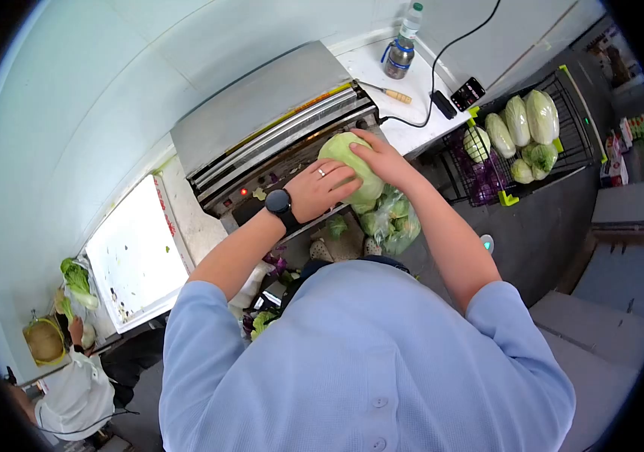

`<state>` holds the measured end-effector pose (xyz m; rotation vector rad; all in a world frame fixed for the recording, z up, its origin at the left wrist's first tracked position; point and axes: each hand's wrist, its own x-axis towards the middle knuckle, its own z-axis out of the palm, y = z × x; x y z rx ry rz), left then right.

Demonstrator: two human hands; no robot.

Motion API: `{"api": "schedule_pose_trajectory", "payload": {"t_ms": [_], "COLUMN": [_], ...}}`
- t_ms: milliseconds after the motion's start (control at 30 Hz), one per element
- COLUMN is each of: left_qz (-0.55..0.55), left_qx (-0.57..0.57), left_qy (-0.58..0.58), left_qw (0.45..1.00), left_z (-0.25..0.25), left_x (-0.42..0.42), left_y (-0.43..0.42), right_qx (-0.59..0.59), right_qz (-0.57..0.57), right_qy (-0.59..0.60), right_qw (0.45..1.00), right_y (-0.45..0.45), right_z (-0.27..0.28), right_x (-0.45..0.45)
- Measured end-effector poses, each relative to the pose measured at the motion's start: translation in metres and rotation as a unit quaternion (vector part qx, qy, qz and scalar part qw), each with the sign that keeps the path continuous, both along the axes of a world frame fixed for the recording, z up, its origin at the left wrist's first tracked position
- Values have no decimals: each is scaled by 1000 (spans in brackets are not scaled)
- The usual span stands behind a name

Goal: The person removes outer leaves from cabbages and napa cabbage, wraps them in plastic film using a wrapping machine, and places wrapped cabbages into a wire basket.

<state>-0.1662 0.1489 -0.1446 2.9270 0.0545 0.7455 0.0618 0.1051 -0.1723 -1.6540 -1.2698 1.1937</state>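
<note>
A pale green cabbage (343, 149) is held between my two hands at the front edge of a metal wrapping machine (262, 98). My left hand (320, 190), with a ring and a black watch, lies over the cabbage's near left side, fingers pressed on it. Gripping its right side is my right hand (384, 160), thumb across the top. Just below the cabbage, a clear plastic bag of green leafy vegetables (393, 224) hangs or rests low by my body. Small leaf scraps lie on the machine's front strip, beside a lit red light.
To the right, a black crate (586, 139) holds several wrapped Chinese cabbages. A bottle (399, 60), a wooden-handled tool (396, 96), a phone (467, 93) and a black cable lie on the back counter. A white tray (137, 248) with scraps stands left; a person in white works beyond it.
</note>
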Motion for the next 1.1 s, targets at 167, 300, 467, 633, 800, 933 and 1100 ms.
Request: {"api": "schedule_pose_trajectory", "payload": {"t_ms": [167, 300, 467, 633, 800, 933, 1100], "left_qz": [-26, -28, -37, -37, -44, -43, -93], "left_qx": [-6, 9, -14, -78, -49, -13, 51], "left_qy": [48, 68, 60, 58, 85, 100, 23], "left_qw": [998, 997, 997, 995, 994, 994, 994], "left_z": [4, 8, 3, 8, 11, 17, 16], "left_x": [7, 8, 7, 8, 11, 7, 5], "left_y": [15, 22, 25, 24, 27, 28, 36], "right_qx": [15, -7, -21, -25, -27, -33, -19], "right_qz": [-17, -8, -15, -12, 13, 5, 7], "right_qy": [-19, -22, -41, -68, -119, -119, -105], "right_qw": [1000, 1000, 999, 997, 992, 992, 994], "right_y": [12, 25, 31, 35, 33, 33, 35], "right_z": [1, 2, 5, 2, 22, 27, 21], "right_x": [-2, -1, -1, -3, -16, -19, -14]}}
